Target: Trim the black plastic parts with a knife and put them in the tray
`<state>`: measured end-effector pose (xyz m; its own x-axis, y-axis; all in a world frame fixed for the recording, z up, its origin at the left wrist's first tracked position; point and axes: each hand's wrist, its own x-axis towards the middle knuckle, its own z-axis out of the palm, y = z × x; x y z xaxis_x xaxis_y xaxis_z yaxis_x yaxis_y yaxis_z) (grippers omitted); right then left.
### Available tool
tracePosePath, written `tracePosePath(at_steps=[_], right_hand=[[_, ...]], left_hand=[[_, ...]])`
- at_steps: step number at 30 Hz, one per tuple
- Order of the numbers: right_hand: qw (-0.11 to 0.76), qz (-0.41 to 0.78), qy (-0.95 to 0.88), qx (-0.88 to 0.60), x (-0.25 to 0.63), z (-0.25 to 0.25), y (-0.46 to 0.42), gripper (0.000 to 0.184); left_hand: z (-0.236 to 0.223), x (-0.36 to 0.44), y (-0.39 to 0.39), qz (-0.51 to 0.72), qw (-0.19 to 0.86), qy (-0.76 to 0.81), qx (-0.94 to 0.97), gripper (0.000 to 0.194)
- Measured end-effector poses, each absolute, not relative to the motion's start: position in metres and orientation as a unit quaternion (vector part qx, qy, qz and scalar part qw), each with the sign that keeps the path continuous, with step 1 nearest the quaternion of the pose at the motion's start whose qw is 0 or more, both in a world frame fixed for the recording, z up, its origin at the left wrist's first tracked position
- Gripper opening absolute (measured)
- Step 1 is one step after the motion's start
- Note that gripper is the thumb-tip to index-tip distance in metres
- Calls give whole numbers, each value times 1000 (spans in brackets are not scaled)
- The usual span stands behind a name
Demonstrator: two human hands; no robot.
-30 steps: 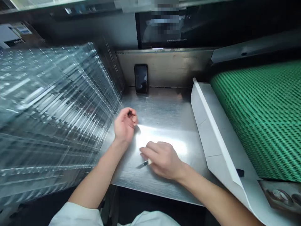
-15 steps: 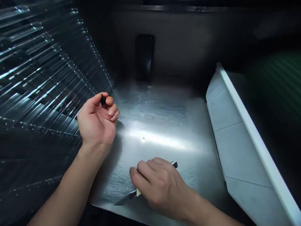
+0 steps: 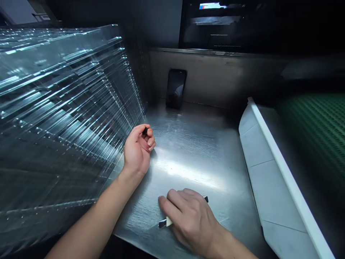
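My left hand (image 3: 138, 147) rests on the steel table (image 3: 199, 151) beside a tall stack of clear plastic trays (image 3: 59, 118). Its fingers are curled, pinching a small black piece (image 3: 145, 131) between thumb and forefinger. My right hand (image 3: 188, 217) lies near the table's front edge, fingers closed over a slim tool (image 3: 167, 222) with a white body and dark ends; its tip pokes out on the left, its other end (image 3: 206, 198) on the right.
A black phone (image 3: 175, 89) leans upright against the steel back wall. A white angled guide (image 3: 272, 180) borders the table on the right, with a green mesh conveyor belt (image 3: 315, 133) beyond it. A dark screen (image 3: 221, 25) sits above the back wall.
The view has tilted up and brightened. My left hand has turned and settled lower by the tray stack, still pinching the black piece. My right hand stays on the tool.
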<state>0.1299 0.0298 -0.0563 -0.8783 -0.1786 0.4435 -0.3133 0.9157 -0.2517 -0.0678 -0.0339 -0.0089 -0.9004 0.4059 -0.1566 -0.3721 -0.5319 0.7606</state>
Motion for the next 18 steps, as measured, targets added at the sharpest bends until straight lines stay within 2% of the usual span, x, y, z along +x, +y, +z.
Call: tracePosePath(at_steps=[18], right_hand=[[267, 100, -955, 77, 121, -56, 51, 31]], left_hand=[[-6, -59, -33, 861, 221, 458, -1, 15]])
